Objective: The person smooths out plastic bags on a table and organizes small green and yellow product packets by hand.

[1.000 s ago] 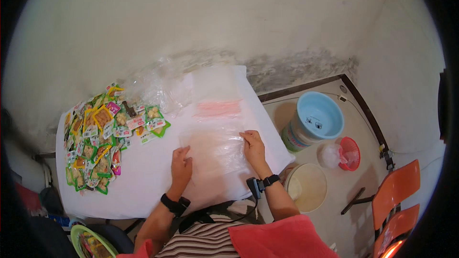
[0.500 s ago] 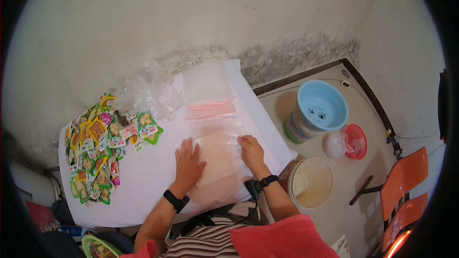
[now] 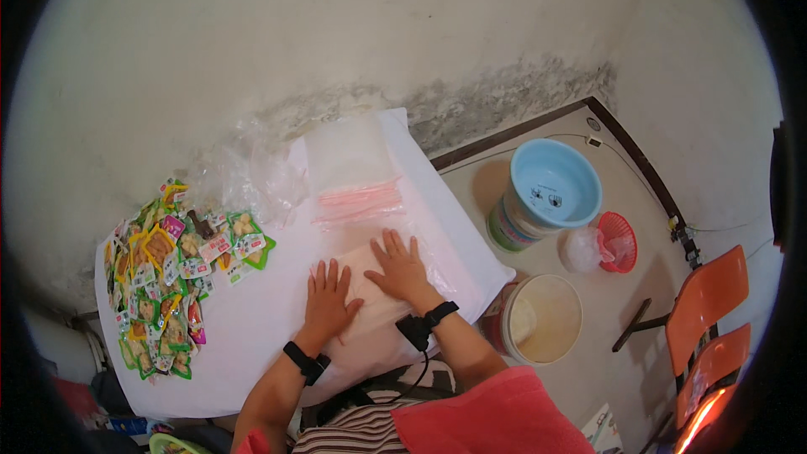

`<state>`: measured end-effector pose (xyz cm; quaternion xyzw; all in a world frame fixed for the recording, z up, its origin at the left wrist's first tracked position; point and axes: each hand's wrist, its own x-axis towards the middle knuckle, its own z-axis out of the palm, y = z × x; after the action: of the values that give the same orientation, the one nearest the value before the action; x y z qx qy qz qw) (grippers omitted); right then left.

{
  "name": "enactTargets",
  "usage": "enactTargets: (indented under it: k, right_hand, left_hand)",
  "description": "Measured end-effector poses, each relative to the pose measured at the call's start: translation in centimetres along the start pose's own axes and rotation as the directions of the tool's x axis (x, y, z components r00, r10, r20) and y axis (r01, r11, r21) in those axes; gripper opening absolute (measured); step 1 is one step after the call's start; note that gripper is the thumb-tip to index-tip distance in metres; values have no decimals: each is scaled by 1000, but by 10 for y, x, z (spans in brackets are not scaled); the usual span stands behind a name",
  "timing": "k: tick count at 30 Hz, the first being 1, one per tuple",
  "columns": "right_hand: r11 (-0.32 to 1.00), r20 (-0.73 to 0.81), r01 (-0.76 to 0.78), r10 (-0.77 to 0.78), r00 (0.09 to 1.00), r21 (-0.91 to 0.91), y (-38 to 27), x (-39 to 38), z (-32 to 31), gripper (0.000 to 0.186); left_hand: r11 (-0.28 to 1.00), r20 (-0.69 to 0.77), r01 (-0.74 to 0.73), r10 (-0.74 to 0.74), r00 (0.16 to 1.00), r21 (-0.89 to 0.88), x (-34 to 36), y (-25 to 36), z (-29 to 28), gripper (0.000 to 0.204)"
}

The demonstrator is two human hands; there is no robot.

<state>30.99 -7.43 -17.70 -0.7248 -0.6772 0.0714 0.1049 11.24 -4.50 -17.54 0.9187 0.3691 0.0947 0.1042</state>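
Observation:
A clear plastic bag [image 3: 380, 307] with a pale peach tint lies flat on the white-covered table in front of me. My left hand [image 3: 330, 303] rests palm down at its left part, fingers spread. Over its upper right part my right hand [image 3: 402, 269] is pressed flat, fingers apart. Neither hand grips anything. Just beyond them is a stack of clear bags [image 3: 349, 155] with pinkish-red edges turned toward me. Crumpled clear plastic [image 3: 244, 176] sits left of that stack. A heap of small snack packets [image 3: 164, 286], mostly green and yellow, covers the table's left end.
Right of the table [image 3: 252, 370] stand a blue basin [image 3: 551, 181] on a round container, a cream bucket [image 3: 567, 319] and a red basket [image 3: 620, 235] with white plastic. Orange chairs [image 3: 714, 290] are farther right. A green-rimmed container [image 3: 172, 444] shows at the lower left.
My right hand has moved left from the bag's right edge and now lies flat with spread fingers. My left hand stays nearly in place. The whole view has shifted slightly.

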Motion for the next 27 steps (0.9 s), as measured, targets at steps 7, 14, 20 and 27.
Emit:
enactTargets:
  k: [7, 14, 20, 27]
  right_hand:
    - [983, 8, -170, 171, 985, -67, 40, -6, -8, 76]
    - [986, -90, -151, 144, 985, -67, 10, -25, -35, 65]
    - [949, -175, 235, -200, 964, 212, -47, -63, 6, 64]
    - [995, -83, -64, 70, 994, 70, 13, -90, -4, 67]
  left_hand:
    - [999, -22, -34, 35, 999, 17, -3, 0, -2, 69]
    - [1000, 13, -11, 11, 1000, 15, -2, 2, -3, 67]
    - [992, -21, -68, 71, 997, 105, -1, -2, 2, 68]
    - [1000, -41, -25, 25, 999, 16, 1, 1, -2, 68]
